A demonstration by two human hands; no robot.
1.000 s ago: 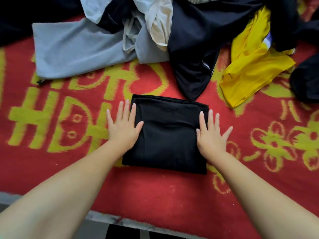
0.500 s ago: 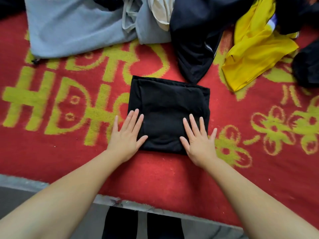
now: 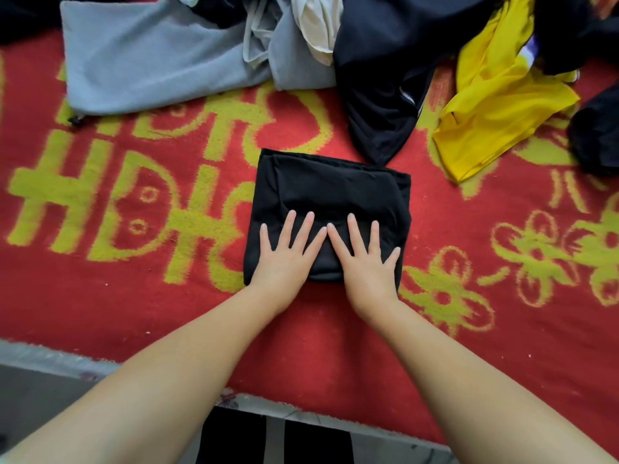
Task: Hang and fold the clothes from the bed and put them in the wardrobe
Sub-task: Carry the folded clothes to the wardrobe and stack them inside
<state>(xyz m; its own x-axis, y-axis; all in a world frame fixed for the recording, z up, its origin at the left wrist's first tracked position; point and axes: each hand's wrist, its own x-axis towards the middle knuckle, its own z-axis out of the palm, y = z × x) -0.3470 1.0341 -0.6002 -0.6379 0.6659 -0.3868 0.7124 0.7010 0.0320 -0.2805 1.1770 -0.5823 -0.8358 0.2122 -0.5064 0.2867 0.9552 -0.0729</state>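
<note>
A folded black garment [image 3: 331, 185] lies as a neat square on the red and yellow bed cover [image 3: 134, 296]. My left hand [image 3: 288, 256] and my right hand [image 3: 363, 259] rest flat on its near half, side by side, fingers spread, index fingertips almost touching. Neither hand grips anything. Unfolded clothes lie in a heap along the far side: a grey garment [image 3: 150, 65], a cream one [image 3: 318, 28], a dark navy one [image 3: 385, 78] and a yellow one [image 3: 495, 105].
More black cloth [image 3: 599, 135] lies at the right edge. The bed's near edge [image 3: 50, 363] runs across the bottom, with grey floor below it and my dark trouser legs [image 3: 274, 440] against it.
Both hands have slid from the garment's left and right sides onto its near half and come together at the middle. The view has shifted slightly.
</note>
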